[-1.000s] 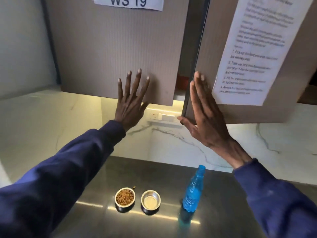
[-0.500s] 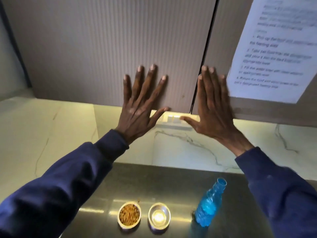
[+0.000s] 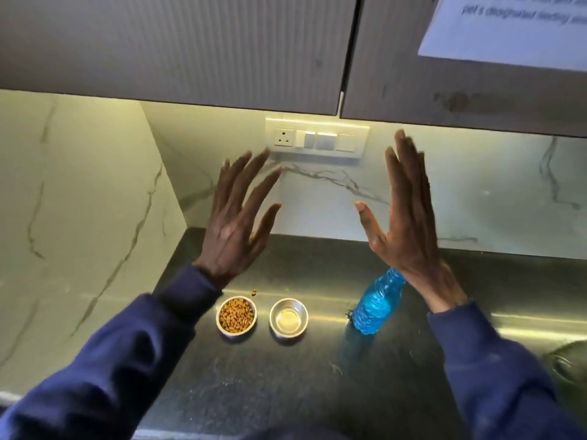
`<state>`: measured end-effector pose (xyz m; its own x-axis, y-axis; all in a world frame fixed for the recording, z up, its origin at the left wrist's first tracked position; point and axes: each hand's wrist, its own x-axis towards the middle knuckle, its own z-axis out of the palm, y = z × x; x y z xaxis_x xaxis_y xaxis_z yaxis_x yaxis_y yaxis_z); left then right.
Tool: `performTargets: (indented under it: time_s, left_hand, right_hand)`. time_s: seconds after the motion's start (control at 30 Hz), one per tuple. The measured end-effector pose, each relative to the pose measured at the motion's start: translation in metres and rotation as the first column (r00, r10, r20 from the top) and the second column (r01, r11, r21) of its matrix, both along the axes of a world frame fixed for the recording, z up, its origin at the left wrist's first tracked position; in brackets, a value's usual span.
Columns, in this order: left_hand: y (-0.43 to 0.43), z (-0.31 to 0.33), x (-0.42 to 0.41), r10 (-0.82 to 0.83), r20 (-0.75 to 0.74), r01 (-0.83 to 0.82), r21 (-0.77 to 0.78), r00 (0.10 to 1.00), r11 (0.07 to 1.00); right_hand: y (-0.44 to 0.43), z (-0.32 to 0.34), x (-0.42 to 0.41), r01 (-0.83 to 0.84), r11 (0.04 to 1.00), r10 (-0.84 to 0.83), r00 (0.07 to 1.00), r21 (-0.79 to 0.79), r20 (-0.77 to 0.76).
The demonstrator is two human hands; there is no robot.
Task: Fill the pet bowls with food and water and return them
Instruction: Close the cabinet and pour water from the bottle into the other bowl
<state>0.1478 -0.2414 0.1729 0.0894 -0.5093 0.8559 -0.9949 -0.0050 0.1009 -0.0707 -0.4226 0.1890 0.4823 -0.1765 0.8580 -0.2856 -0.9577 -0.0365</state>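
Note:
Two small steel bowls stand side by side on the dark counter (image 3: pixel 286 392). The left bowl (image 3: pixel 236 315) is full of brown kibble. The right bowl (image 3: pixel 288 317) holds a little clear liquid. A blue water bottle (image 3: pixel 374 304) stands to their right, its top hidden behind my right wrist. My left hand (image 3: pixel 236 222) hovers above and behind the kibble bowl, fingers spread, holding nothing. My right hand (image 3: pixel 405 214) is raised flat over the bottle, also holding nothing. Both hands are below the cabinet doors and touch nothing.
Two shut wall cabinet doors (image 3: pixel 190 46) hang overhead, the right one bearing a printed sheet (image 3: pixel 514 27). A socket and switch panel (image 3: pixel 317 139) sits on the marble backsplash. A few loose kibble pieces (image 3: pixel 254 292) lie behind the left bowl. A marble side wall (image 3: pixel 79 201) bounds the left.
The cabinet doors went from ajar to shut under my palms. Both hands have since come off the doors and dropped below them, and the view has tilted down toward the counter.

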Motion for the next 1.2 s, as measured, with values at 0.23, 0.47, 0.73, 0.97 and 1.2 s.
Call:
performTargets:
  time_s: [0.23,0.47,0.73,0.97,1.2]
  left_hand:
    - [0.019,-0.145,-0.051,0.189,-0.840,0.114,0.283,0.508,0.952]
    - [0.010,-0.240,-0.073,0.668,-0.739,0.184,0.647,-0.091,0.740]
    - [-0.010,-0.250,-0.083,0.729,-0.684,0.163,0.716,-0.033,0.679]
    - [-0.009,-0.257,-0.082,0.621,-0.736,0.156,0.603,-0.270,0.783]
    - [0.009,-0.244,-0.077,0.424,-0.821,0.163,0.391,-0.383,0.906]
  right_hand:
    - [0.002,-0.120,-0.068,0.039,0.828,-0.168,0.969,0.560,0.180]
    - [-0.003,-0.178,-0.075,-0.080,0.321,-0.256,0.952,0.944,0.168]
    - [-0.022,-0.190,-0.051,-0.060,0.314,-0.253,0.957,0.947,0.145]
    - [-0.018,-0.190,-0.049,-0.174,0.345,-0.252,0.930,0.922,0.270]
    - [-0.011,-0.202,-0.042,-0.149,0.371,-0.229,0.942,0.917,0.245]
